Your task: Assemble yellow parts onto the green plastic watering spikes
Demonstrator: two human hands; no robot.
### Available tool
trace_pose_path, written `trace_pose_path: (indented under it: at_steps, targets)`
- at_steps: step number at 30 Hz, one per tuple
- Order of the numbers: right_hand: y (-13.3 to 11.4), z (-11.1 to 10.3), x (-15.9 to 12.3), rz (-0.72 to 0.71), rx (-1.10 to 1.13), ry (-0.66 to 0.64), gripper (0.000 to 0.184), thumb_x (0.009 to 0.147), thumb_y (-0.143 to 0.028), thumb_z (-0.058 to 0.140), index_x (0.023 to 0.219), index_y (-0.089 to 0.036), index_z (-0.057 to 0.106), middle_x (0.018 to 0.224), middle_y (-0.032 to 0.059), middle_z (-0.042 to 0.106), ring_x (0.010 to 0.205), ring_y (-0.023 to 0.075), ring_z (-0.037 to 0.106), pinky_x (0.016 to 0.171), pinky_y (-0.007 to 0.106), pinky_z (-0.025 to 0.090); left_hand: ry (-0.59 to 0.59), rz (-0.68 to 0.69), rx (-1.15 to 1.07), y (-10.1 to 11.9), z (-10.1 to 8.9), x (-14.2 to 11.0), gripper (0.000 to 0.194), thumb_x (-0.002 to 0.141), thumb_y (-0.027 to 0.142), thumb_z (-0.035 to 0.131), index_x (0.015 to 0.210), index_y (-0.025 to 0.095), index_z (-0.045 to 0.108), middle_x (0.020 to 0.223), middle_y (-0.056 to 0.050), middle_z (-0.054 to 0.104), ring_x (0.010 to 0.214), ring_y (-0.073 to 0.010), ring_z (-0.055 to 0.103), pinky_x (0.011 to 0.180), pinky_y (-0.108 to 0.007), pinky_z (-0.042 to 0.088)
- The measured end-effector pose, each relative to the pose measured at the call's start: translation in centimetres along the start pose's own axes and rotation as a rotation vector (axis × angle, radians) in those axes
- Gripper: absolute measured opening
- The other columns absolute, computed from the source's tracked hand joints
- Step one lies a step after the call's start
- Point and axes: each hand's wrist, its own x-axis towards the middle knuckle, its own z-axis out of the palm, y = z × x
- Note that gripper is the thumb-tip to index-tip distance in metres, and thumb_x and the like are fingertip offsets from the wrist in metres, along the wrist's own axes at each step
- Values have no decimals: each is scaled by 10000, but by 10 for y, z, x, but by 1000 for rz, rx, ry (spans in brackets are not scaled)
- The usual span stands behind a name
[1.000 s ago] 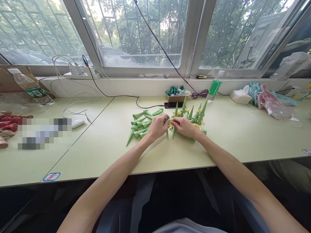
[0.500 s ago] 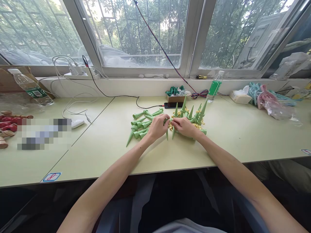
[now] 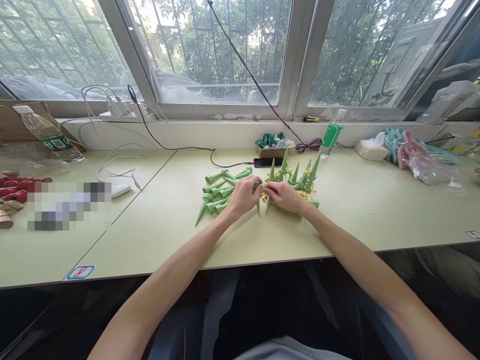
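My left hand [image 3: 245, 195] is closed around a green plastic watering spike [image 3: 258, 207], whose pointed end hangs below the fingers. Almost touching it, my right hand [image 3: 284, 195] is pinched closed, and its fingers hide what they hold. Another green tip [image 3: 267, 206] shows below the right fingers; I cannot tell whether that hand grips it. Left of my hands lies a loose pile of green spikes [image 3: 213, 192]. Behind the right hand, several spikes [image 3: 284, 165] stand point up among small yellow pieces [image 3: 310, 196].
A phone [image 3: 264, 162] on a cable and a small box [image 3: 275, 151] with green material lie behind the spikes. Water bottles [image 3: 332, 134] stand at the back right and far left. A tissue pack [image 3: 371, 149] is to the right. The table's front edge runs below my forearms.
Hardly anything differs. Both hands stay together in the same place, with only a tiny shift of the fingers and of the camera view.
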Motion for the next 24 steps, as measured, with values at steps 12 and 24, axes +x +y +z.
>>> trace_pose_path:
  at_steps: [12, 24]
  targets:
    - [1, 0, 0, -8, 8, 12, 198, 982, -311, 499, 819, -205, 537, 653, -16, 586, 575, 125, 462, 612, 270, 346, 0, 10, -6, -2, 1, 0, 124, 906, 171, 557, 950, 179, 673, 927, -54, 697, 745, -160, 613, 680, -287, 456]
    - [4, 1, 1, 12, 4, 54, 289, 1011, -334, 444, 763, -207, 517, 631, -7, 587, 555, 128, 465, 603, 282, 337, -22, 49, -5, -1, 1, -1, 183, 869, 183, 581, 1026, 183, 674, 969, -60, 681, 727, -153, 600, 678, -286, 473]
